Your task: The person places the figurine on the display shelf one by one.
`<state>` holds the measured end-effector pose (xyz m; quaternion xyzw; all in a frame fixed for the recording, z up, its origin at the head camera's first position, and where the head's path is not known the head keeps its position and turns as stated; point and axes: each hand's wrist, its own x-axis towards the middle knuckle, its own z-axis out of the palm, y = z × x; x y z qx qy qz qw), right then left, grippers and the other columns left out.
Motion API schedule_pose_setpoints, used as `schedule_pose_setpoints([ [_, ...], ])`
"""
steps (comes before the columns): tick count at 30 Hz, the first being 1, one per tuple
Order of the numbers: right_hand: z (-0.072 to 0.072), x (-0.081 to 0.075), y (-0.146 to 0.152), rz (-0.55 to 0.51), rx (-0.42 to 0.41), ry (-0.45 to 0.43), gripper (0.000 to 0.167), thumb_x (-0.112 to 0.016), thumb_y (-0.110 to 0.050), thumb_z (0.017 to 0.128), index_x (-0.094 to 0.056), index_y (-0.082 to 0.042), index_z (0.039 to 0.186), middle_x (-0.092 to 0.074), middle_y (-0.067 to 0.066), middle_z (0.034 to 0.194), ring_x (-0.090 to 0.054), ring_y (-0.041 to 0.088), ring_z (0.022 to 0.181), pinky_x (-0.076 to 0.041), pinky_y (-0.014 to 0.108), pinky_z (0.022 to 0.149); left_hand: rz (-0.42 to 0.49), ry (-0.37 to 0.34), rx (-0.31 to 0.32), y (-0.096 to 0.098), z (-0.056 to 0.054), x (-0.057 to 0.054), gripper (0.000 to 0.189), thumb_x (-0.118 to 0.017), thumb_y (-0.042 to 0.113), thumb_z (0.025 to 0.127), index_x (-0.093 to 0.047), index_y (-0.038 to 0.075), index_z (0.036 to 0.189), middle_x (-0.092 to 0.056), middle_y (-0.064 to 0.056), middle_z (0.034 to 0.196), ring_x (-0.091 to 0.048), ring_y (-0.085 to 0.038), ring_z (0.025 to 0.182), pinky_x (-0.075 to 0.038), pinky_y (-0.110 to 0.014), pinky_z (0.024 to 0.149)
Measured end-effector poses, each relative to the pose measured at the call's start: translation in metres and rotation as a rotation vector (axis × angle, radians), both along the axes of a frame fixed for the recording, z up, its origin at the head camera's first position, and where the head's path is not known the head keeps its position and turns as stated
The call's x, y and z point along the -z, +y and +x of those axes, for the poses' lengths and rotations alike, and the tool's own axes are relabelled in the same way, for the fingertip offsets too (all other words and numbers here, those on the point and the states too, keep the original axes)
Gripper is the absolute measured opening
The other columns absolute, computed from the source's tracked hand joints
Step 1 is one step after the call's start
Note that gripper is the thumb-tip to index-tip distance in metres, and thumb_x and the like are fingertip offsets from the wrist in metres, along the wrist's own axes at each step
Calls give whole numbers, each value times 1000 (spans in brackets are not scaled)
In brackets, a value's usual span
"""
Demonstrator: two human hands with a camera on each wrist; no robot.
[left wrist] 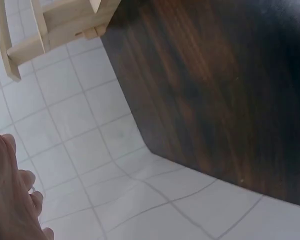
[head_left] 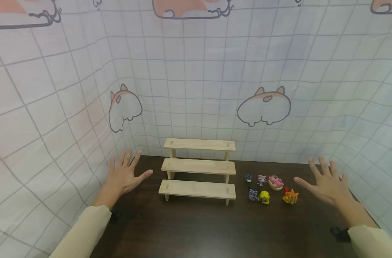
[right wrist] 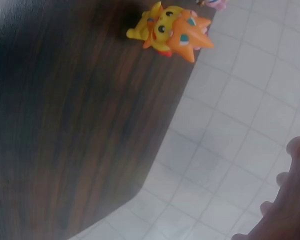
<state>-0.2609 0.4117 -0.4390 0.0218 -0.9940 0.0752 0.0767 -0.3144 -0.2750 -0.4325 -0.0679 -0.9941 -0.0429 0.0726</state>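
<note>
My left hand (head_left: 123, 176), fingers spread and holding nothing, is left of a pale wooden three-step display shelf (head_left: 197, 189). On the far right my right hand (head_left: 328, 184) is spread the same way, with nothing in it. Between the shelf and that hand stand several small figures: a dark blue one (head_left: 248, 178), a pale pink-and-purple one (head_left: 261, 180), a pink one in a tan round base (head_left: 275, 182), a grey-purple one (head_left: 252, 195), a yellow one (head_left: 264, 197). Nearest the right hand is an orange-and-yellow figure (right wrist: 185, 37) with pointed ears.
The dark wood table (head_left: 189, 229) holds the shelf and the figures. A white grid-patterned cloth (head_left: 196, 79) with cartoon animal prints hangs behind and along both sides. Each wrist bears a dark camera mount, such as the right one (head_left: 340, 234).
</note>
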Motion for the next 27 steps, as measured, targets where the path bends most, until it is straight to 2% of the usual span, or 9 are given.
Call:
schedule_pose_setpoints([
  [6,9,5,-6,-1,-11,28,100,-45,-71,96,4,-18,165,10,25,169,3,63,148,-9,89,97,-12,21,8,2,13,13,101,-32,86,90,-7,23,166,-5,-20,172,-3,-45,158,3,-71,121],
  [13,27,20,-19,-51,-30,85,96,-50,-66,97,-2,-19,166,5,22,171,-2,63,149,-11,89,99,43,44,15,10,33,28,95,-37,81,93,-10,26,166,-8,-19,172,-11,-44,157,-3,-70,122],
  [17,36,28,-27,-139,-56,111,93,-54,-59,98,-5,-18,166,2,23,171,-2,63,149,-11,90,100,140,47,17,18,42,38,91,-40,75,96,-12,25,166,-11,-21,171,-12,-45,157,-6,-70,122],
  [22,43,40,-39,-284,-77,146,91,-61,-47,99,-12,-11,165,-8,31,167,-15,69,141,-19,90,93,261,103,25,29,47,53,83,-46,66,100,-23,18,164,-25,-26,166,-25,-48,152,-15,-69,121],
  [27,47,51,-47,-434,-41,102,90,-64,-40,99,-11,-7,165,-14,37,162,-19,72,135,-23,90,90,467,135,30,40,47,70,75,-52,56,102,-31,15,162,-38,-23,161,-38,-48,146,-28,-69,117],
])
